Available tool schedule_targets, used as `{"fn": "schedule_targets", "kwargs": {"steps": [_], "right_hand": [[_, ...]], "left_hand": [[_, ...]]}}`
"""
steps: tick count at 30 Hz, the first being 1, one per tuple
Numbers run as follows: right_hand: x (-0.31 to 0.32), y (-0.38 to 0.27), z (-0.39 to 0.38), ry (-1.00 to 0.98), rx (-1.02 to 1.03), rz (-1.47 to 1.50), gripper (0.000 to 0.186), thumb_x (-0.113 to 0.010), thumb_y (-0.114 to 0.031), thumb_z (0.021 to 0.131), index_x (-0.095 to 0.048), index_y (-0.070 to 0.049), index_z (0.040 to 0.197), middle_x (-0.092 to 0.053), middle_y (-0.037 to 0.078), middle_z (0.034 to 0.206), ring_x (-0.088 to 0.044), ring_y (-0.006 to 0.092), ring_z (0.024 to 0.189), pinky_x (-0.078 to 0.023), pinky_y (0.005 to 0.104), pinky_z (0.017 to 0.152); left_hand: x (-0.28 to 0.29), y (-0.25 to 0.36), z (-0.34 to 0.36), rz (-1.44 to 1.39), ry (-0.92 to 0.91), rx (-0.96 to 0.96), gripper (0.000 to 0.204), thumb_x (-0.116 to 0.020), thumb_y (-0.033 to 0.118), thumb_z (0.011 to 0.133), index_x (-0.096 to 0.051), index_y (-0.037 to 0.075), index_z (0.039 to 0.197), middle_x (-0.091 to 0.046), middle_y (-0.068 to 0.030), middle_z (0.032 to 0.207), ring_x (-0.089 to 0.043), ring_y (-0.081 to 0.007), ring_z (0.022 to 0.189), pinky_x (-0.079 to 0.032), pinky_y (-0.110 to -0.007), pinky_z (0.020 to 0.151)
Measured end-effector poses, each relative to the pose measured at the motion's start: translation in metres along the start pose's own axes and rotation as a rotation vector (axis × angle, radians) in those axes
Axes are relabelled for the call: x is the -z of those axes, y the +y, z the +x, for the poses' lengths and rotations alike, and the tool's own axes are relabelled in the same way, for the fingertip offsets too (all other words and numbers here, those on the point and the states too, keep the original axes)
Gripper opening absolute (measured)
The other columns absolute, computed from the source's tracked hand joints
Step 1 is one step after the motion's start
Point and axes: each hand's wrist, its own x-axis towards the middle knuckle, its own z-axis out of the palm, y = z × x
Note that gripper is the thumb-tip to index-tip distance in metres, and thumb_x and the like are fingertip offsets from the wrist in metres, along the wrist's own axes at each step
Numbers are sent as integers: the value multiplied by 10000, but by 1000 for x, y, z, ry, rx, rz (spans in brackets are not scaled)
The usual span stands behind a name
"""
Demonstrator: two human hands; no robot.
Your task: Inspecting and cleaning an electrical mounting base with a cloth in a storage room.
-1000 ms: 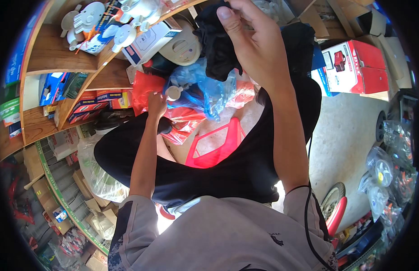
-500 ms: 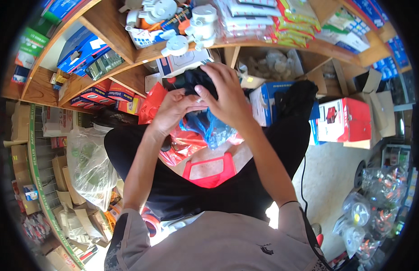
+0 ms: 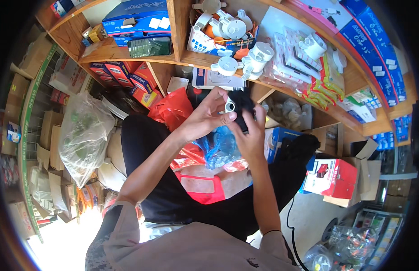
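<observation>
Pinching a white fitting [image 3: 230, 106] in our left hand [image 3: 204, 116], fingers curled, we face its open end; our right hand [image 3: 252, 132], fingers bent, grips black cloth [image 3: 241, 100] against its right side.

Ok so your left forearm [image 3: 153, 165] slants inward, right forearm [image 3: 264, 194] is nearly upright, left hand [image 3: 203, 117] curled, right hand [image 3: 250, 135] just beside it, fingers [image 3: 260, 116] bent.

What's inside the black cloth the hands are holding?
A white round-mouthed piece shows at the left edge of the black cloth; anything inside its folds is covered.
</observation>
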Motion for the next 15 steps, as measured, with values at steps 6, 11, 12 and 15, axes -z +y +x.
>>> {"fn": "schedule_targets", "kwargs": {"steps": [6,11,12,15], "right_hand": [[-2,2,-2,-52,-16,-115,384,-785,-164,844,-646,-13,1168,-527,180,1140,-530,395,1073,-451,480,900],[3,2,1,-128,-186,249,463,-769,-159,887,-548,-9,1265,-561,154,1225,-580,304,1135,-476,416,941],[-1,0,-3,-71,-175,341,498,-768,-149,894,-522,-15,1306,-563,148,1260,-579,267,1167,-481,400,960],[2,-3,2,-93,-196,330,593,-768,-100,893,-453,-22,1390,-518,137,1331,-527,216,1238,-467,363,1018]], "left_hand": [[-14,-15,16,274,169,-132,507,-710,333,975,-321,106,1207,-454,-61,1068,-499,-143,1038,-474,-318,828],[-7,-21,22,315,203,-18,654,-625,427,1009,-274,42,1403,-462,-134,1207,-521,-191,1068,-487,-317,856],[-7,-19,23,282,227,-1,708,-608,472,1008,-288,25,1454,-486,-145,1217,-541,-196,1033,-495,-312,843],[-12,-14,26,183,327,177,712,-509,580,1014,-414,45,1474,-585,-132,1110,-570,-177,945,-485,-297,761]]}}
